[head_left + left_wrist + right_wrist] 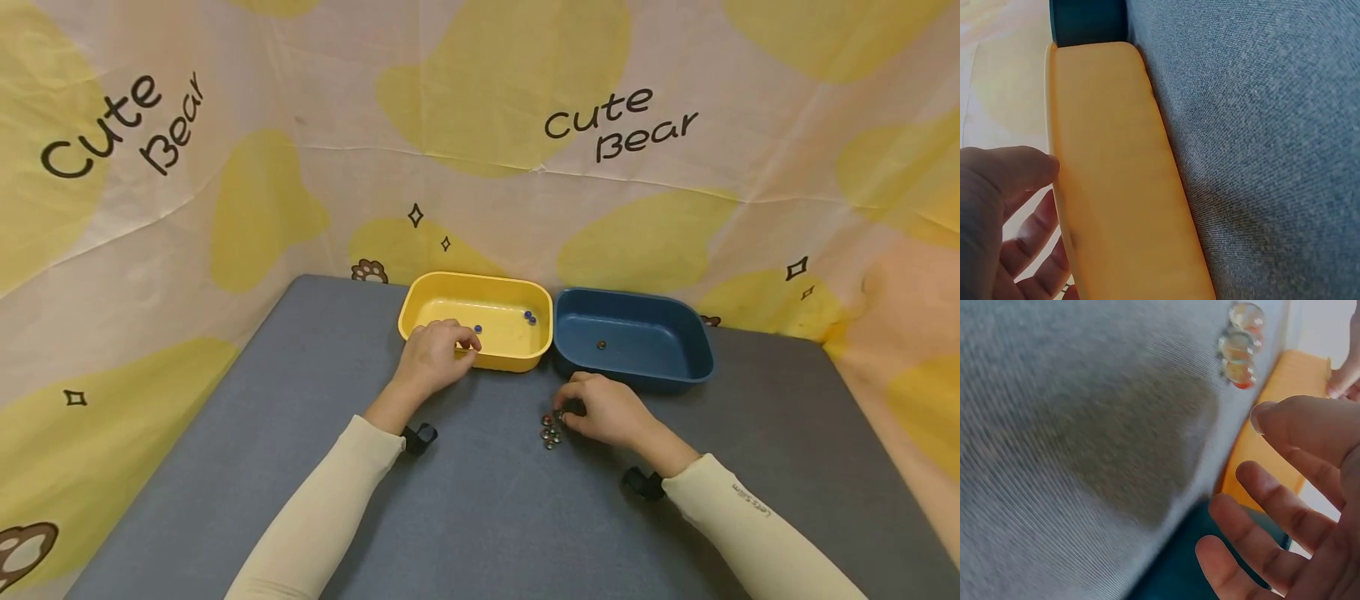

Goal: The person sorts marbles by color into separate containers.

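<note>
Head view: I see the left hand (435, 354) at the yellow tub's (517, 360) near rim, fingers curled over the edge by a blue marble (477, 329); whether they pinch it I cannot tell. The right hand (609, 410) sits on the grey desk (300, 433), fingertips at the marble cluster (552, 432) before the blue tub (678, 375).

Left wrist: fingers (1029, 234) loosely bent inside the tub's wall, holding nothing I can see.

Right wrist: fingers (1254, 515) spread, relaxed, empty; three marbles (1239, 347) just beyond.
</note>
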`<action>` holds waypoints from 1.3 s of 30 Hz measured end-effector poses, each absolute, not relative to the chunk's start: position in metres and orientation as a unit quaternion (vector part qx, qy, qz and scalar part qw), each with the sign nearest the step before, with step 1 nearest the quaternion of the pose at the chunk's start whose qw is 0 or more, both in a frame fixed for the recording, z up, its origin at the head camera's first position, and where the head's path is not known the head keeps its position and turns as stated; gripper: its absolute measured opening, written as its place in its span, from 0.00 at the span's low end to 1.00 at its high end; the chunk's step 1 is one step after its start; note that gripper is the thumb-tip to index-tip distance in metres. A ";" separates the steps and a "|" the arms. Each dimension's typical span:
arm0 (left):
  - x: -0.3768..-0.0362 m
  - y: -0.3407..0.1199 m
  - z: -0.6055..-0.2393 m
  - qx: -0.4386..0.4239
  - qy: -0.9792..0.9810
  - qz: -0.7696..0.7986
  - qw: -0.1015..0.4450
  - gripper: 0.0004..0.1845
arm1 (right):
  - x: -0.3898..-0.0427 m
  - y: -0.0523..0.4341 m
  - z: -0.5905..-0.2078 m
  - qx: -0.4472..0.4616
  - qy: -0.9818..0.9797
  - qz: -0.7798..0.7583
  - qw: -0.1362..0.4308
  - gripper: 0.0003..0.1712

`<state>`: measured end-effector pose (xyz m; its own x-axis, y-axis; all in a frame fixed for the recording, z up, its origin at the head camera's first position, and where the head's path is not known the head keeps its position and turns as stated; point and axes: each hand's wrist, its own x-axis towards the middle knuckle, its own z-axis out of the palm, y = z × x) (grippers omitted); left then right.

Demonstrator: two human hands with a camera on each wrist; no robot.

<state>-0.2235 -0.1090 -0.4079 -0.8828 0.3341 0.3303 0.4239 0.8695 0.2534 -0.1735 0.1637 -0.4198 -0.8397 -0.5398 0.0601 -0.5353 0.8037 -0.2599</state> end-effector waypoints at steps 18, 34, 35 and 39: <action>-0.223 -0.111 -0.410 -0.199 -0.956 -0.174 0.126 0.04 | -0.180 0.178 -0.384 -0.275 0.950 -0.147 -0.026 0.07; -0.223 -0.111 -0.409 -0.193 -0.961 -0.168 0.105 0.03 | -0.195 0.201 -0.359 -0.279 0.948 -0.135 -0.078 0.07; -0.224 -0.111 -0.409 -0.193 -0.961 -0.168 0.104 0.03 | -0.196 0.202 -0.359 -0.278 0.948 -0.133 -0.082 0.08; -0.224 -0.110 -0.410 -0.192 -0.962 -0.167 0.099 0.03 | -0.201 0.208 -0.358 -0.278 0.947 -0.132 -0.096 0.08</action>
<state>-0.2244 -0.1099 -0.4096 -0.9069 0.3363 0.2538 0.4022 0.8705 0.2837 -0.2007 0.2077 -0.3578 -0.8272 -0.5003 0.2558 -0.5512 0.8109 -0.1966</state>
